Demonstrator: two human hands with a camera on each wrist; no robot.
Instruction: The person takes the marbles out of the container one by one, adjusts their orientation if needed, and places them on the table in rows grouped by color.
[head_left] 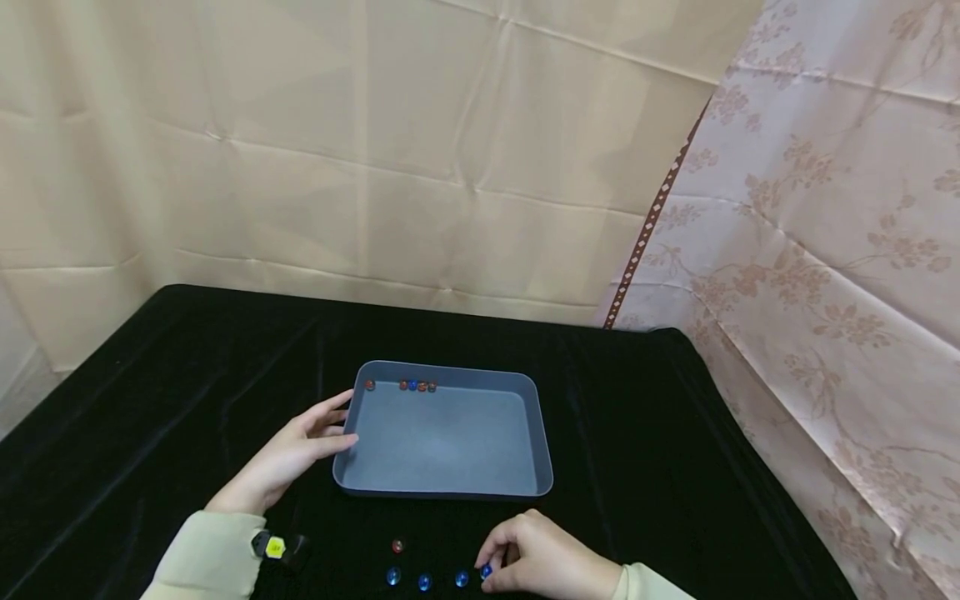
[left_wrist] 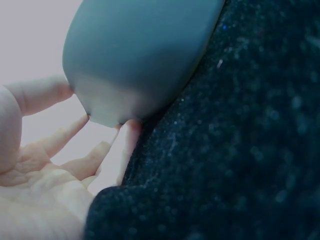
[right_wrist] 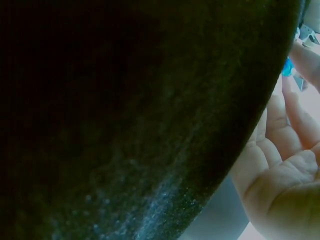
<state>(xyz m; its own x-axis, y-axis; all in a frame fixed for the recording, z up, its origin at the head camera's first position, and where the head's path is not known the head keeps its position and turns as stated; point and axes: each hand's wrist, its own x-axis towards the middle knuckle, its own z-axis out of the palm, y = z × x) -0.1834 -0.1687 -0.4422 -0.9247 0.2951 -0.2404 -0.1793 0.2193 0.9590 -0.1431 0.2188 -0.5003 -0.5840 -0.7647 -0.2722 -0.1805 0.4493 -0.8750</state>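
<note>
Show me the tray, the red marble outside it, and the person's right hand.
Tray [head_left: 441,437]: head view, on its bare floor.
Red marble [head_left: 397,546]: head view, on its middle.
Right hand [head_left: 542,553]: head view, on the back of the hand.

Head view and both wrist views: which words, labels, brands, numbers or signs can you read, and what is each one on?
None can be read in any view.
Small yellow-green label on the black wrist-worn device beside the pale yellow sleeve: faint dark marks, too small and blurred to read.
Blue-grey rectangular tray: no lettering visible.
</note>
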